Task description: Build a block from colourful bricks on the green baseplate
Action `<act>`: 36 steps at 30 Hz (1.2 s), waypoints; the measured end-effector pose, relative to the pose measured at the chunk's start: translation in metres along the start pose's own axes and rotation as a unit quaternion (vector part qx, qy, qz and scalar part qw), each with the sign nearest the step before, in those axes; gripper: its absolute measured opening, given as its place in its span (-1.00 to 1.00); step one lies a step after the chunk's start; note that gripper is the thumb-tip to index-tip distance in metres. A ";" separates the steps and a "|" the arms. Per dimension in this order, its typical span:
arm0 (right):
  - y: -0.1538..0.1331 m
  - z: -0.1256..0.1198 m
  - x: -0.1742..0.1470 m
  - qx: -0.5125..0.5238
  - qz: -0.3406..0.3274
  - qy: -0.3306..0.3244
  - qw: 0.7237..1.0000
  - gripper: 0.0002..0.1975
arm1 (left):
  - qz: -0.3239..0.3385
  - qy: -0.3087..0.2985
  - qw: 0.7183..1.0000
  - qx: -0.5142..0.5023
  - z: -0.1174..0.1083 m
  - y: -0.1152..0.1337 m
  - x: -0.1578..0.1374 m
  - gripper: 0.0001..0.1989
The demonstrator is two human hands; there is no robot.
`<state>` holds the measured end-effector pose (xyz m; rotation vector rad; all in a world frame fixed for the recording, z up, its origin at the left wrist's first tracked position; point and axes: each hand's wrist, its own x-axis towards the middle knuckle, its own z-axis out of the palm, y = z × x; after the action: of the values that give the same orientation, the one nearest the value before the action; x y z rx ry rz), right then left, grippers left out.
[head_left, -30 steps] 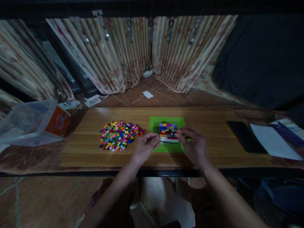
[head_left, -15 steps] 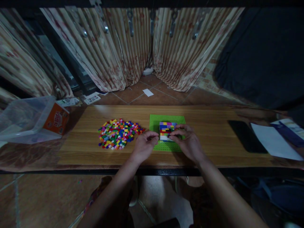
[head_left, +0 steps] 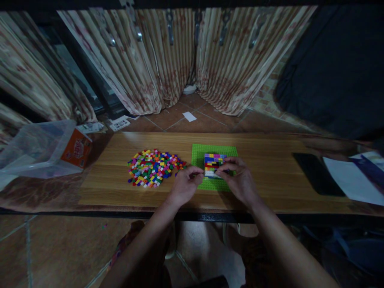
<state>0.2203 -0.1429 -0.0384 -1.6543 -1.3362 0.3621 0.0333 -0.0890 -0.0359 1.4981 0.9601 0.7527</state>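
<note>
A small block of stacked, many-coloured toy bricks (head_left: 212, 162) sits on a green studded baseplate (head_left: 198, 150). At its left front corner is my left hand (head_left: 186, 185), thumb and fingers pinched together. Whether a brick is between those fingertips cannot be made out. My right hand (head_left: 240, 180) curls around the right front of the stack, with thumb and index finger closed at its white front row. Whatever the right fingertips hold is too small to see. Part of the stack's right side is hidden by the right hand.
Left of the baseplate lies a spread pile of loose coloured bricks (head_left: 153, 168) on the wooden tabletop (head_left: 105, 192). A clear plastic bin (head_left: 42, 148) with an orange label stands at far left. To the right are a dark flat object (head_left: 318, 174) and white paper (head_left: 354, 180).
The view has shifted slightly, so the table contents appear a little farther right. Both hands stay at the brick stack in nearly the same pinched poses.
</note>
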 end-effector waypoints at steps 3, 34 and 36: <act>-0.002 0.001 0.001 -0.006 0.002 0.007 1.000 -0.93 | 0.005 0.006 1.000 0.007 0.000 -0.002 0.000 -0.87; -0.006 -0.006 -0.005 -0.046 -0.075 0.040 0.995 -0.78 | 0.018 0.152 0.806 0.572 -0.065 0.002 0.006 -0.77; -0.009 -0.006 -0.005 -0.048 -0.073 0.041 0.995 -0.77 | 0.019 0.148 0.802 0.578 -0.064 0.000 0.007 -0.78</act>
<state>0.2181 -0.1504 -0.0298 -1.6197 -1.4227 0.1445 -0.0195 -0.0532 -0.0266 2.4828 1.8150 0.3924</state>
